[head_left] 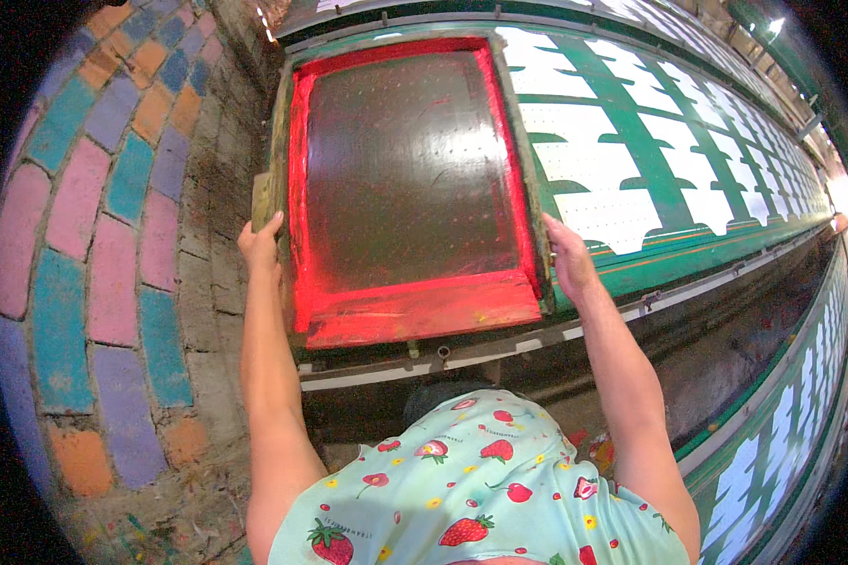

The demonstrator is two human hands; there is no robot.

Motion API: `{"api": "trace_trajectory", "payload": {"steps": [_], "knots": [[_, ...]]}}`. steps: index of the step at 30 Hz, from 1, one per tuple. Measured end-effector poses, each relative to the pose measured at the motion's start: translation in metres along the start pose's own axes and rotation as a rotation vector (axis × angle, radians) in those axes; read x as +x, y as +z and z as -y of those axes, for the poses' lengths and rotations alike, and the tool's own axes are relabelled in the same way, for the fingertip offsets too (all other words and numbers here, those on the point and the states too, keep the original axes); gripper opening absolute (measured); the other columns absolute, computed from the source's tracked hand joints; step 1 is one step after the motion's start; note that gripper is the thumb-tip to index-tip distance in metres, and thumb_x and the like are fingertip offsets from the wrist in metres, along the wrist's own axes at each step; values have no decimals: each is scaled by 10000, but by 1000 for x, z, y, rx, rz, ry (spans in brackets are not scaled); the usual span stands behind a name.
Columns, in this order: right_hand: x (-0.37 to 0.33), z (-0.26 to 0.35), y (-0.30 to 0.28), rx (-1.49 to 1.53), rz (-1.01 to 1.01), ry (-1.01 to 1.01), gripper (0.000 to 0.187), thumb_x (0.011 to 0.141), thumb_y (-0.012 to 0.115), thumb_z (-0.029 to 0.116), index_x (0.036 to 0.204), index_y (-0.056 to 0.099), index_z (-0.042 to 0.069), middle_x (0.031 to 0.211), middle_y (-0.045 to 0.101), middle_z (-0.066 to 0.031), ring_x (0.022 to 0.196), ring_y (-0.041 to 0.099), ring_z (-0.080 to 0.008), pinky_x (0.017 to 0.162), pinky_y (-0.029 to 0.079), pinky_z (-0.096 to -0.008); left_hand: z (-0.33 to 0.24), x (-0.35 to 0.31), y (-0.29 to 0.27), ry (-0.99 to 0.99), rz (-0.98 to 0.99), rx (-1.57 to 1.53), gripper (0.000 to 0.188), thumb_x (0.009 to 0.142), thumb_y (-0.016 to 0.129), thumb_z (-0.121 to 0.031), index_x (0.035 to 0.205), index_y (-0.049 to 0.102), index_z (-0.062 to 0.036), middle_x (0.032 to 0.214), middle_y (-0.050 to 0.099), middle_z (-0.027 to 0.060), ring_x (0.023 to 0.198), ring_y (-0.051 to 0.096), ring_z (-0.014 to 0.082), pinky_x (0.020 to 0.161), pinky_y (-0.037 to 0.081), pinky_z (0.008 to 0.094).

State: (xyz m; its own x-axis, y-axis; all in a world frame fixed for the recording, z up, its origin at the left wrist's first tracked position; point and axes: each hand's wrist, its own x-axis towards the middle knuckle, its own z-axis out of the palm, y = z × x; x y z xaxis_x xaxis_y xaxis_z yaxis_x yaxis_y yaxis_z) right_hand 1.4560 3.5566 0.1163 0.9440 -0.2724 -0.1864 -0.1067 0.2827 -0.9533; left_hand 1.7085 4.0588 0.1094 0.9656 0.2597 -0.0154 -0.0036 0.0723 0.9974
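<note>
A screen printing frame (400,169) lies at the near left end of a long green table (622,174). Dark, shiny mesh fills its middle, bordered by bright red with a wide red band on the near side. My left hand (262,247) is closed on the frame's left wooden edge, its thumb pointing up along the side. On the opposite edge, my right hand (571,259) holds the frame, fingers partly tucked behind the rim. White shirt-shaped fabric pieces (589,160) lie in rows on the green surface just right of the frame. Whatever is beneath the frame is hidden.
A metal rail (499,350) runs along the table's near edge. To the left stands a brick wall (104,235) painted pink, teal, purple and orange. Another table with white pieces (782,443) is at the lower right. A lamp (775,25) glows at the far right.
</note>
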Motion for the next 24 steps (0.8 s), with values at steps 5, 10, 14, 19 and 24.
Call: {"api": "trace_trajectory", "payload": {"steps": [5, 10, 14, 19, 24], "knots": [[10, -12, 5, -33, 11, 77, 561, 1147, 563, 437, 1546, 648, 52, 1460, 732, -74, 1334, 651, -217, 1167, 471, -427, 22, -14, -21, -57, -70, 92, 364, 933, 884, -64, 1245, 743, 58, 1176, 791, 114, 1031, 749, 242, 958, 563, 393], [8, -18, -10, 144, 82, 92, 556, 1142, 577, 378, 1550, 626, 2, 1482, 725, -119, 1341, 683, -243, 1200, 487, -412, 37, -29, -16, -63, -62, 121, 346, 941, 883, -73, 1234, 740, 42, 1181, 778, 102, 1025, 741, 236, 942, 561, 389], [13, -25, -22, 151, 102, 81, 565, 1142, 568, 379, 1576, 598, 19, 1462, 726, -112, 1340, 672, -230, 1190, 495, -414, 38, -38, -9, -86, -38, 62, 348, 955, 849, -43, 1271, 723, 29, 1193, 780, 101, 1025, 741, 231, 926, 566, 391], [22, -36, -41, 159, 116, 104, 556, 1140, 583, 319, 1585, 581, -15, 1562, 664, -130, 1404, 634, -238, 1216, 471, -410, 30, -48, 1, -72, -94, 135, 368, 951, 844, -36, 1284, 710, 46, 1217, 777, 122, 1044, 743, 251, 942, 565, 398], [23, -40, -45, -167, -1, 109, 716, 1073, 715, 384, 1624, 538, -37, 1605, 633, -188, 1460, 609, -290, 1258, 437, -430, 25, -52, 5, -76, -161, 231, 466, 927, 874, -65, 1330, 689, 78, 1260, 778, 146, 1095, 740, 279, 994, 552, 397]]}}
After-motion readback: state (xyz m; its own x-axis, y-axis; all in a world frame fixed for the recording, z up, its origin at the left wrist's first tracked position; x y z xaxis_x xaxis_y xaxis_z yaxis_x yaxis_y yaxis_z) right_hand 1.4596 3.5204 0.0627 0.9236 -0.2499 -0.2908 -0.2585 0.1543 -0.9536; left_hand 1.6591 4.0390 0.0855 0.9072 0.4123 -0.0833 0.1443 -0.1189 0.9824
